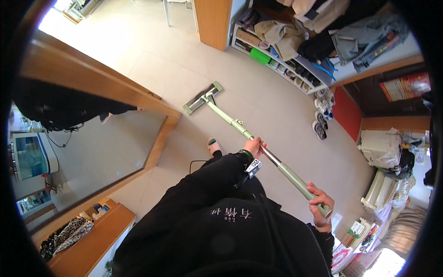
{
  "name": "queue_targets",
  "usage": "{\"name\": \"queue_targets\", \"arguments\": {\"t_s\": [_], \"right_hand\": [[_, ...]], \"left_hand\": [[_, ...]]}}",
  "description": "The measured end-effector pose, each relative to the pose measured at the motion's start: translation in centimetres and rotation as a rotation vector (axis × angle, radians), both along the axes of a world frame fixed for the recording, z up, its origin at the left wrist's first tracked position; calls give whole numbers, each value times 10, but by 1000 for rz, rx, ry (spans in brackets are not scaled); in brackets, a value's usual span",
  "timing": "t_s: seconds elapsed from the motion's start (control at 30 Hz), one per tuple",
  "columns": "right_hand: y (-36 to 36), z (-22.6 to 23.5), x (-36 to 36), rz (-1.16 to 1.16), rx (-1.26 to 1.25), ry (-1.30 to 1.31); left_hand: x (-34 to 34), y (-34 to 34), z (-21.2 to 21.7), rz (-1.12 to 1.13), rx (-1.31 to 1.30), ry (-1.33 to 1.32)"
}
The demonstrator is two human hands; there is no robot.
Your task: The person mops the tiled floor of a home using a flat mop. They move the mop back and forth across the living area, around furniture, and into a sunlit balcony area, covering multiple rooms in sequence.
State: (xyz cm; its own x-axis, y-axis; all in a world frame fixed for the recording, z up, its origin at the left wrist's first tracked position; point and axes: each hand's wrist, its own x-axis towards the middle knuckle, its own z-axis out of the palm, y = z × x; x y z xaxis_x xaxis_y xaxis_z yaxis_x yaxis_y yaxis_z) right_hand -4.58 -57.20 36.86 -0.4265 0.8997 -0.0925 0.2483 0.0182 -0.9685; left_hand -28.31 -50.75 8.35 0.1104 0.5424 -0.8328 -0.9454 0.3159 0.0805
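A light green mop (230, 121) slants across the view, its flat head (202, 98) on the tiled floor up ahead. My left hand (254, 146) is closed round the mop's pole near its middle, where green tube meets bare metal. At the pole's near end, my right hand (321, 206) wraps round the green grip (295, 180). A small device with a light label (253, 168) is strapped at my left wrist. Below the mop, one of my feet shows in a slipper (212, 144).
A mirror (110, 143) in a wooden frame stands at left, its corner near the mop head. At right are a shoe rack (281, 64) piled with clothes, several loose shoes (320, 122) and a red mat (346, 113). A wooden cabinet (99, 240) stands lower left.
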Motion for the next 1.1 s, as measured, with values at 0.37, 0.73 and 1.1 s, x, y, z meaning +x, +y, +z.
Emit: {"name": "queue_targets", "arguments": {"t_s": [0.37, 0.73, 1.1], "right_hand": [[224, -69, -163, 93, -107, 158], [534, -128, -373, 485, -37, 210], [630, -14, -420, 726, 103, 78]], "left_hand": [[-184, 188, -69, 108, -113, 128], [-415, 419, -109, 330, -189, 409], [-414, 469, -28, 492, -112, 110]]}}
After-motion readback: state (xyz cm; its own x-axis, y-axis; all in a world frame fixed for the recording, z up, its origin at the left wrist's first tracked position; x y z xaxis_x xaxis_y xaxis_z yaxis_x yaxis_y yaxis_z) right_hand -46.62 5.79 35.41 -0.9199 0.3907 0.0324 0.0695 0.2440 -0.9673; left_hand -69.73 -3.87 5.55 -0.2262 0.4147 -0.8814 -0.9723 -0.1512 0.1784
